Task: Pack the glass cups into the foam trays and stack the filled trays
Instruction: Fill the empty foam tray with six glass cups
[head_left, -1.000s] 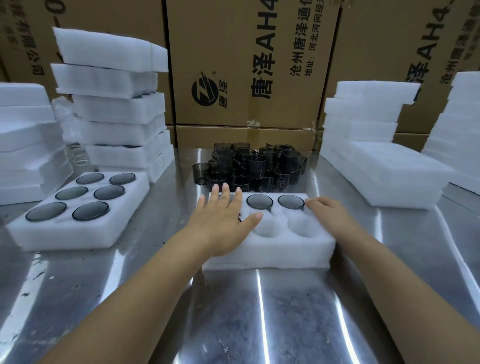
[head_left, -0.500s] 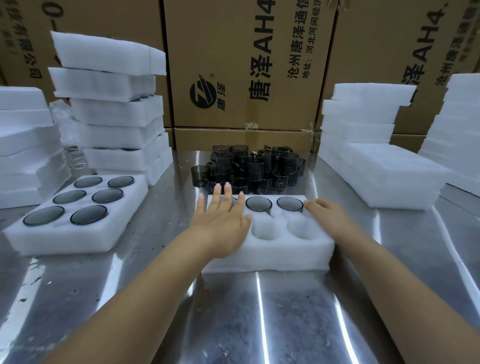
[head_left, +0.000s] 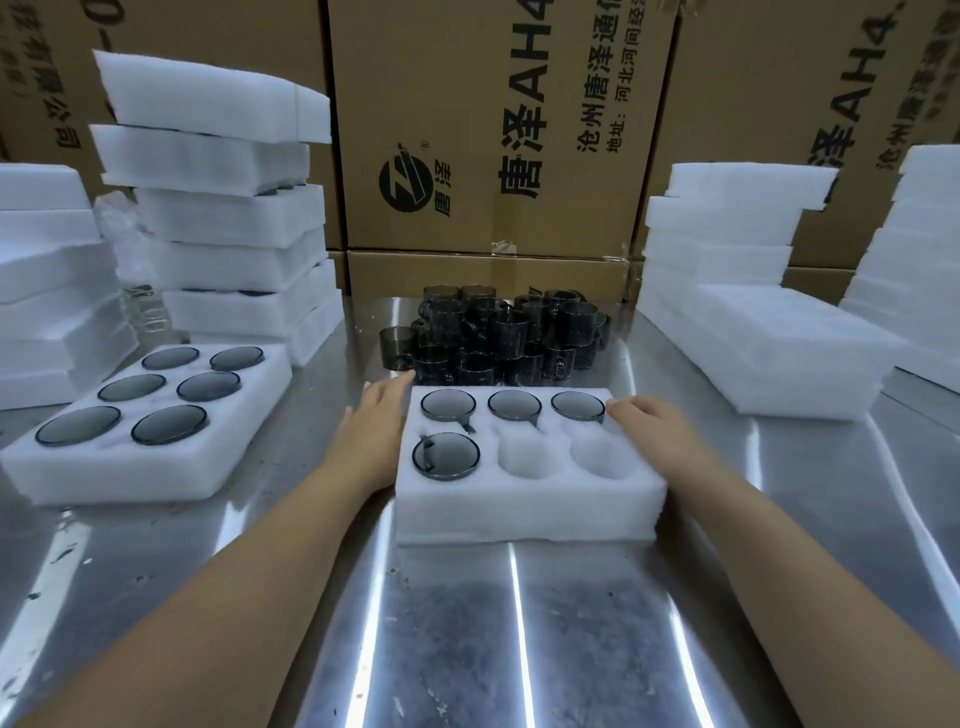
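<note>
Stock on the steel table (head_left: 467, 623), listed left to right, with printed cartons (head_left: 493, 130) walled up behind.

Foam trays, far-left stack (head_left: 41, 280); plain white, contents not visible.
Filled trays, tall stack (head_left: 223, 208); dark rims show between some layers; upper trays sit askew and overhang.
Filled tray (head_left: 150, 457), single, in front of that stack; six glass cups seated, not yet stacked.
Left hand (head_left: 371, 431); fingers straight, holding nothing; lies just beside the left wall of the tray in work, fingertips pointing toward the loose cups.
Tray in work (head_left: 524, 504), centre; four cups (head_left: 448, 405) seated, three in the far row and one near left; near middle and near right pockets empty.
Loose cups (head_left: 493, 332); dark glass, heaped two high just behind that tray.
Right hand (head_left: 654, 431); rests on the tray's far right corner, fingers loosely bent over the foam, seemingly steadying it and not gripping, though the thumb is hidden.
Empty trays, right stack (head_left: 753, 322); stepped, well apart from the work; a further stack (head_left: 914, 270) at the far right.

Hazards, as judged: a careless reach into the heap could topple piled cups onto steel and chip them; a handle missing its slot would leave a cup proud, to be pressed when the next tray goes on top; the leaning stack may slide under added weight.
</note>
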